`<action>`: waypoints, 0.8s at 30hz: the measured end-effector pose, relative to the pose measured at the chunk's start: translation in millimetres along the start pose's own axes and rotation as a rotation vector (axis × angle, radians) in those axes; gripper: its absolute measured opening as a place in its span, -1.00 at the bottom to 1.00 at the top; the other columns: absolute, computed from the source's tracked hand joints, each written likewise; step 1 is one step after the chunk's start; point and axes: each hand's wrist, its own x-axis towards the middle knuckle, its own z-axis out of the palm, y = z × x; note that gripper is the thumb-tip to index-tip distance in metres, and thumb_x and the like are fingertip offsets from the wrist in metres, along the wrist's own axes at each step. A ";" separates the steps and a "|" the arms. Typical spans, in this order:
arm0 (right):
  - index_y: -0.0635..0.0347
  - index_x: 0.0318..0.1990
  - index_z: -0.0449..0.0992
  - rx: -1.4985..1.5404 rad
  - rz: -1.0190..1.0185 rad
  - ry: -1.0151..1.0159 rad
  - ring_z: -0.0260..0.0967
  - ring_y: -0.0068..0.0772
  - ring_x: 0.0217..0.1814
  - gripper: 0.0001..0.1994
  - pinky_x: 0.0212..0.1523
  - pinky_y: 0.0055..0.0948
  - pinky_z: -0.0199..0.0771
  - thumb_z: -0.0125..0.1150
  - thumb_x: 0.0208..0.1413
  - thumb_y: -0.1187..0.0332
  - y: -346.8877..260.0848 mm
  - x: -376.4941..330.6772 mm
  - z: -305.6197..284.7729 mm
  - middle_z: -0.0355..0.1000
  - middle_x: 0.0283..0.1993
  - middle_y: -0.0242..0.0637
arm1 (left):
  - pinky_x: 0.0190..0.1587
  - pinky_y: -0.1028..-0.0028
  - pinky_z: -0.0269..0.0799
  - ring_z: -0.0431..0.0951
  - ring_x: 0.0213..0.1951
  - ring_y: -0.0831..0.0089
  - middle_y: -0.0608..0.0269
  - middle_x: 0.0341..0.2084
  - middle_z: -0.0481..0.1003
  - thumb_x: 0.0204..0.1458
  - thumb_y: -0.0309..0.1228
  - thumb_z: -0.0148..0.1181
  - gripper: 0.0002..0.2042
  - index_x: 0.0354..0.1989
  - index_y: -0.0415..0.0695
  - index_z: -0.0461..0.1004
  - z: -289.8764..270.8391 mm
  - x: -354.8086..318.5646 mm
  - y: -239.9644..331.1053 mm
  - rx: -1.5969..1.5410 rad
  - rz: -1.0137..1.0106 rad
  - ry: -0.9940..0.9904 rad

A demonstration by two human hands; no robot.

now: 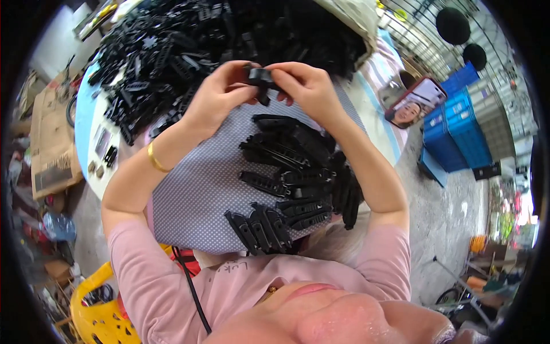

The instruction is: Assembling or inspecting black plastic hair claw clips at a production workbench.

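Observation:
A small black plastic part (261, 79) is held up between my two hands, over the far edge of a grey dotted mat (195, 189). My left hand (222, 94) is closed on its left side, with thumb and fingers pinching it. From the right, my right hand (306, 89) pinches the same part. Its exact shape is partly covered by my fingers. Nearer to me on the mat lie several long black plastic pieces (263, 229), roughly lined up in rows. Just beyond my hands spreads a large heap of loose black plastic parts (166, 51).
A pale sack (358, 23) borders the heap at the far right. On the right, a phone (415, 103) stands propped at the table's edge. Blue crates (458, 129) stand on the floor beyond it. A cardboard box (54, 137) and a yellow chair (100, 309) are on the left.

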 end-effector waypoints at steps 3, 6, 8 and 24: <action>0.27 -0.19 0.51 -0.088 -0.098 -0.033 0.33 -0.69 -0.55 -0.82 -0.56 -0.71 0.33 0.09 0.09 0.41 -0.5 -1.8 6.0 0.44 -0.49 -0.39 | -0.16 0.58 0.40 0.45 -0.27 0.56 0.26 -0.35 0.40 -0.11 -0.66 0.04 -0.69 -0.12 -0.24 0.32 -3.5 -0.5 -5.0 0.104 0.066 0.066; 0.28 -0.19 0.51 -0.071 -0.140 -0.001 0.34 -0.69 -0.54 -0.81 -0.54 -0.70 0.34 0.12 0.08 0.40 2.5 -3.2 5.1 0.45 -0.49 -0.39 | -0.19 0.63 0.39 0.45 -0.33 0.62 0.31 -0.40 0.43 -0.11 -0.66 0.05 -0.70 -0.13 -0.25 0.34 4.5 2.7 0.6 0.288 0.126 0.091; 0.29 -0.19 0.51 -0.185 -0.305 0.080 0.35 -0.68 -0.54 -0.80 -0.53 -0.69 0.36 0.14 0.07 0.38 7.9 -1.4 0.3 0.46 -0.48 -0.38 | -0.21 0.64 0.39 0.46 -0.35 0.63 0.31 -0.42 0.44 -0.11 -0.66 0.06 -0.71 -0.15 -0.26 0.35 9.6 9.0 3.2 0.379 0.137 0.092; 0.15 -0.23 0.56 -0.480 -0.557 0.171 0.35 -0.45 -0.41 -0.77 -0.41 -0.58 0.36 0.29 -0.11 0.36 13.4 1.5 -19.2 0.40 -0.43 -0.33 | -0.10 0.62 0.40 0.48 -0.22 0.58 0.22 -0.21 0.48 -0.01 -0.60 0.09 -0.64 0.03 -0.25 0.35 16.0 17.3 -0.8 0.216 0.099 0.018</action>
